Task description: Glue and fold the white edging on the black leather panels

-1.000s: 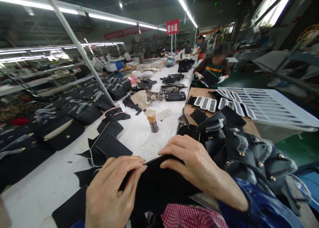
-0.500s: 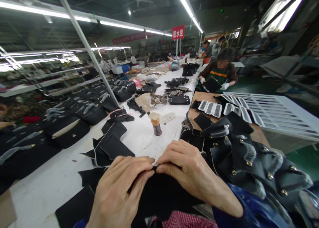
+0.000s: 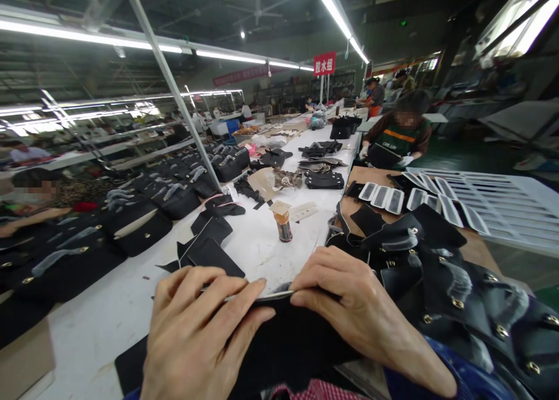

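Note:
A black leather bag piece (image 3: 292, 342) with a pale top edge is held up in front of me, close to my body. My right hand (image 3: 345, 289) pinches that edge between thumb and fingers. On the same edge, farther left, my left hand (image 3: 201, 324) has its fingers over the far side and its thumb on the near side, a small gap between the tips. Between the two hands a short stretch of the pale rim shows. Below them the lower part of the piece runs out of sight.
On the white table (image 3: 257, 260) stands a small bottle with a carton flap (image 3: 283, 225). Black leather panels (image 3: 209, 254) lie left of it. Finished black bags (image 3: 140, 231) line the far left. Bag flaps with wrapped handles (image 3: 441, 278) pile at right; a co-worker (image 3: 397, 138) sits beyond.
My hands have moved apart along the edge, uncovering more of the pale rim. The left thumb and index finger have parted. The view has turned slightly left.

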{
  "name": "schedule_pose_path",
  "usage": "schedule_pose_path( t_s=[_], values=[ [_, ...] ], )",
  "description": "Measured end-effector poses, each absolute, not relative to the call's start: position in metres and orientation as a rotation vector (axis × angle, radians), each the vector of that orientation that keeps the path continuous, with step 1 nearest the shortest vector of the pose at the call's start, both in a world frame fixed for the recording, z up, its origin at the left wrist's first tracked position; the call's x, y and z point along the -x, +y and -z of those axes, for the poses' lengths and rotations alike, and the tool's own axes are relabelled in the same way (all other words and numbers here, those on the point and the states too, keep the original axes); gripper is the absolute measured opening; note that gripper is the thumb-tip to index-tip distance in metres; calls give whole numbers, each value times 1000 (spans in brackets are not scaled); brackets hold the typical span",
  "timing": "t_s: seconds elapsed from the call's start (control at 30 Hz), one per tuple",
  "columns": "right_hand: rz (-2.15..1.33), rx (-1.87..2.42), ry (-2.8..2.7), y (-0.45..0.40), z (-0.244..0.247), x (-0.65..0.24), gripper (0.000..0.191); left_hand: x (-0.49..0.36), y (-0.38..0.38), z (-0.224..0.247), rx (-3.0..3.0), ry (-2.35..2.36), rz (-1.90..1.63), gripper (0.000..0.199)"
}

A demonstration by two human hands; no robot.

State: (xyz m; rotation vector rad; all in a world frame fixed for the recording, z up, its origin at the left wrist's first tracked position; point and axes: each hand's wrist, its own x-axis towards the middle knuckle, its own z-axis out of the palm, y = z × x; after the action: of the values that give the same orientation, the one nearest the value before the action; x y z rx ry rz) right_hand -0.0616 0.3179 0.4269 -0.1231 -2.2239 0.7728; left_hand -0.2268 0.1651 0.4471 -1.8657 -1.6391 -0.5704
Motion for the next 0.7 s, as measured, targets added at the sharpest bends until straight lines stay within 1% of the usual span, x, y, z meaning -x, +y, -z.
schedule_pose_path(
  t_s=[0.1, 0.23, 0.37, 0.47, 0.6, 0.7],
  values=[
    [-767, 127, -2246, 316, -426, 61, 16, 222, 169, -448, 1883, -1626, 572, 19],
    [-729, 133, -2243, 315, -427, 59, 15, 214, 176, -450, 1917, -1666, 738, 6],
    [-711, 147, -2245, 316, -427, 58, 17, 212, 180, -451, 1955, -1705, 882, 10],
    [-685, 134, -2289, 317, -425, 58, 17, 212, 182, -451, 1968, -1715, 923, 12],
    [-650, 93, -2307, 318, -419, 63, 24, 210, 185, -448, 2006, -1700, 959, 13],
    [-617, 35, -2278, 318, -417, 68, 22, 213, 187, -445, 2048, -1730, 1030, 14]
  ],
)
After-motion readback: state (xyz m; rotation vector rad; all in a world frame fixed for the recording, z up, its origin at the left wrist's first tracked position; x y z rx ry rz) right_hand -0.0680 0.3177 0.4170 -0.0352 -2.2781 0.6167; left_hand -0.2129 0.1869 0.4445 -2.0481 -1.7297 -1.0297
